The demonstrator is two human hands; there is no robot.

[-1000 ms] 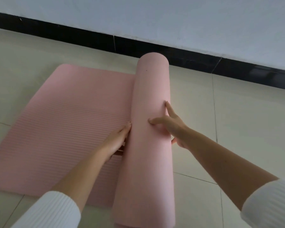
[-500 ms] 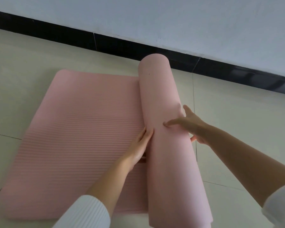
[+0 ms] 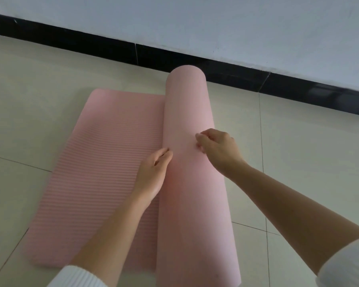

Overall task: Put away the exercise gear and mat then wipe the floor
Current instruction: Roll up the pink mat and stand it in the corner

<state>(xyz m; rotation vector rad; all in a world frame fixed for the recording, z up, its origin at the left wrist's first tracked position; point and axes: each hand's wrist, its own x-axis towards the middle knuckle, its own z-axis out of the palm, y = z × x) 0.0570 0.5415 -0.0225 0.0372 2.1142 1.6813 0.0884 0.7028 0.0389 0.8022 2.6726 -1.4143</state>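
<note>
A pink ribbed exercise mat (image 3: 104, 162) lies on the tiled floor, its right part wound into a thick roll (image 3: 187, 112) that runs from near the wall toward me. My left hand (image 3: 153, 175) lies against the roll's left side with fingers straight, where the roll meets the flat part. My right hand (image 3: 218, 148) sits on top of the roll, fingers curled down onto its surface. Both forearms are bare below white ribbed sleeves.
Beige floor tiles (image 3: 309, 166) surround the mat. A black skirting board (image 3: 236, 73) runs along the foot of a white wall (image 3: 216, 23) just behind the roll's far end.
The roll has moved left over the flat mat, leaving less of it unrolled. My right hand has shifted onto the top of the roll with its fingers curling; my left hand has followed the roll's side.
</note>
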